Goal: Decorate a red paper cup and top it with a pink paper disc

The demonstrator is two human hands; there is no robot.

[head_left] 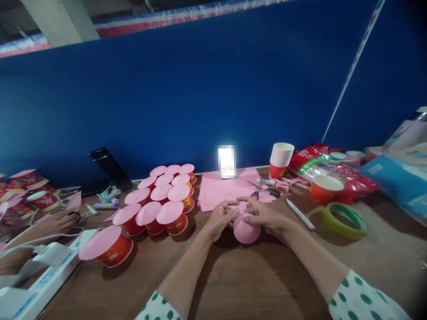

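Both my hands meet at the middle of the wooden table [253,284] around a paper cup capped with a pink paper disc [246,230]. My left hand [220,218] has its fingers curled on the cup's left side. From the right, my right hand [263,214] pinches the cup's top edge. Just behind them lies a stack of pink paper sheets [220,191] with scissors [263,190] on it.
Several red cups with pink disc lids [160,202] stand to the left, one apart [106,248]. A stack of paper cups [280,159], a single red cup [325,187], a green tape roll [345,221], a pen [300,214] and packaging lie right. Another person's hand [53,222] and a power strip [43,275] are far left.
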